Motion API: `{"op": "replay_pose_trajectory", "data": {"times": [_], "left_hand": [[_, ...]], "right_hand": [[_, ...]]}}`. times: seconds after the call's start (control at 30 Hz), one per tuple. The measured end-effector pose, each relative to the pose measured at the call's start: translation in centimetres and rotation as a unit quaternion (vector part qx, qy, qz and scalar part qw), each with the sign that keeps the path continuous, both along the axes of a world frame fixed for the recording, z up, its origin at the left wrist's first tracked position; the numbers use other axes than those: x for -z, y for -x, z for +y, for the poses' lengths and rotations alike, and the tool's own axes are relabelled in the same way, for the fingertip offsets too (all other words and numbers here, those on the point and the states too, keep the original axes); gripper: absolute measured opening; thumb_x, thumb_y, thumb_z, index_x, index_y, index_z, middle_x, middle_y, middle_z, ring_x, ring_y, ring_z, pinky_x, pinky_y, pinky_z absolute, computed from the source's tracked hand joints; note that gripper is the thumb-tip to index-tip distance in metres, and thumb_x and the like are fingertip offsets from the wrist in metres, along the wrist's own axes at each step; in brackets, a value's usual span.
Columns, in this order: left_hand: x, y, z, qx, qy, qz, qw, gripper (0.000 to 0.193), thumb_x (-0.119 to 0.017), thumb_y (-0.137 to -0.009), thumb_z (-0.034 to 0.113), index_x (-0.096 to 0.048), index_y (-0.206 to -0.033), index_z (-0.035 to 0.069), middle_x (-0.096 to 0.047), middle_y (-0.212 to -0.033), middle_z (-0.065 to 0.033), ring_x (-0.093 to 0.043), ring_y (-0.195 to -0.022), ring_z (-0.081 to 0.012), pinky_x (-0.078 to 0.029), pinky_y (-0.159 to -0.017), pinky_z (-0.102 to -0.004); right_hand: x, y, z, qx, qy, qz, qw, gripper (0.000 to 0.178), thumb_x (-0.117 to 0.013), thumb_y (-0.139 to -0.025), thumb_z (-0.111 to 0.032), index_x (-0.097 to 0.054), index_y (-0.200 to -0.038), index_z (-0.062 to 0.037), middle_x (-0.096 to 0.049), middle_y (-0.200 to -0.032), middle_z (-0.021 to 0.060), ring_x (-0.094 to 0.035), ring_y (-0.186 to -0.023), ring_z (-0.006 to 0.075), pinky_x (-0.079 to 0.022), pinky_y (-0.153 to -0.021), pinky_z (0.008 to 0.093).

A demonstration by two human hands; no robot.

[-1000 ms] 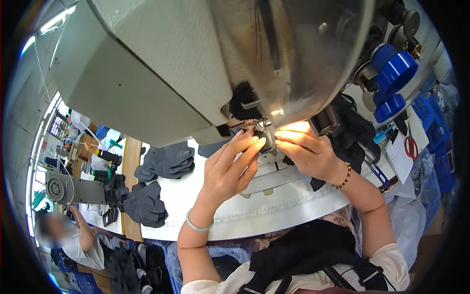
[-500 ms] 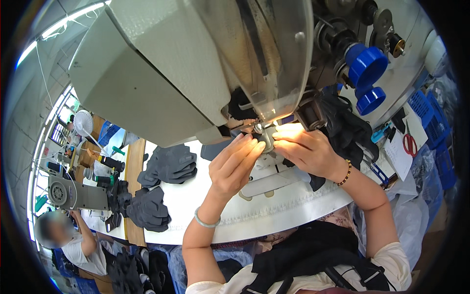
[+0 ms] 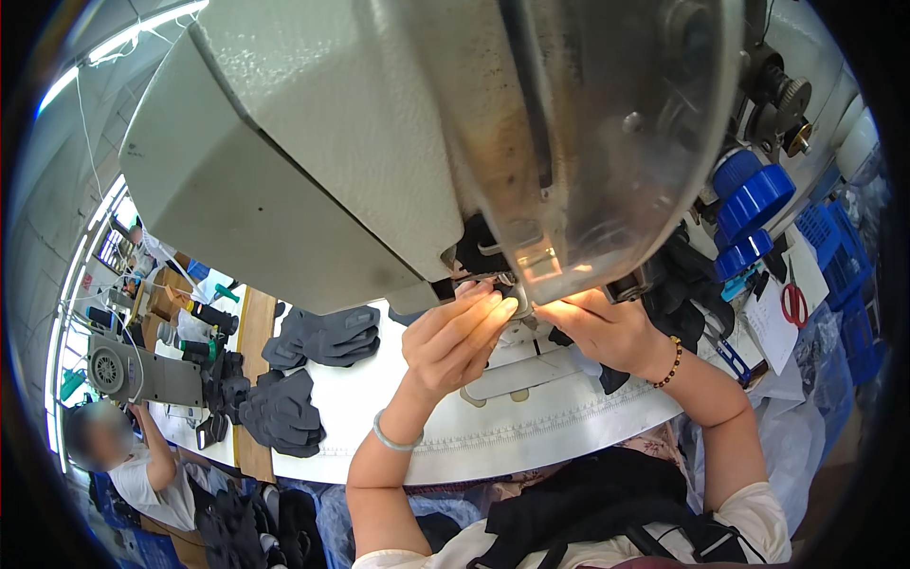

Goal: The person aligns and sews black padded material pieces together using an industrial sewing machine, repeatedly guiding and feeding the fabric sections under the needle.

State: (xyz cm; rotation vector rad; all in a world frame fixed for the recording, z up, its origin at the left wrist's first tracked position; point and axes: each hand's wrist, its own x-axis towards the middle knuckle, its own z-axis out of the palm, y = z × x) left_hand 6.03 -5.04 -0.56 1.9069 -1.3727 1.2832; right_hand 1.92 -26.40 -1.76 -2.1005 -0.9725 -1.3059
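A large grey-white sewing machine (image 3: 322, 142) fills the upper view, with its clear guard above my fingertips and a lamp glowing there. My left hand (image 3: 457, 339) is closed, fingers pressed together and pointing up at the needle area. My right hand (image 3: 611, 332) is pinched just to its right, fingertips under the guard. Both seem to grip a dark cloth piece (image 3: 614, 379), mostly hidden by the fingers and machine; one end shows below my right hand. Under my wrists lies the white machine table (image 3: 550, 431), marked with a ruler scale.
Two stacks of dark cloth pieces, an upper one (image 3: 327, 337) and a lower one (image 3: 282, 414), lie left beside a wooden strip (image 3: 254, 379). Black cloth (image 3: 675, 284) is heaped right of the machine. Red-handled scissors (image 3: 794, 305) lie far right. A co-worker (image 3: 156, 469) sits at left.
My view has shifted closer to the machine head, which now looks larger. Both hands stay at the needle area; my left fingertips sit slightly lower in the picture.
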Motion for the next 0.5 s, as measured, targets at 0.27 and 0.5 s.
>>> {"op": "replay_pose_trajectory", "data": {"times": [0.27, 0.5], "left_hand": [[-0.3, -0.6, -0.2, -0.005, 0.029, 0.072, 0.997, 0.021, -0.078, -0.069, 0.006, -0.075, -0.089, 0.001, -0.069, -0.083, -0.0091, -0.068, -0.079, -0.0263, -0.056, -0.067, -0.0318], [-0.2, -0.6, 0.4, -0.015, 0.027, 0.078, 0.997, 0.022, -0.078, -0.069, 0.007, -0.075, -0.09, 0.002, -0.07, -0.084, -0.009, -0.068, -0.078, -0.025, -0.056, -0.066, -0.0296]], "right_hand": [[-0.5, -0.7, -0.1, 0.015, -0.018, 0.037, 0.999, 0.013, -0.075, -0.08, -0.012, -0.07, -0.09, -0.0068, -0.063, -0.09, 0.0067, -0.061, -0.082, 0.025, -0.05, -0.082, 0.0376], [-0.9, 0.1, -0.3, 0.014, -0.014, 0.049, 0.999, 0.014, -0.07, -0.085, -0.008, -0.066, -0.098, -0.0039, -0.062, -0.09, 0.0098, -0.06, -0.085, 0.0254, -0.05, -0.083, 0.0383]]}}
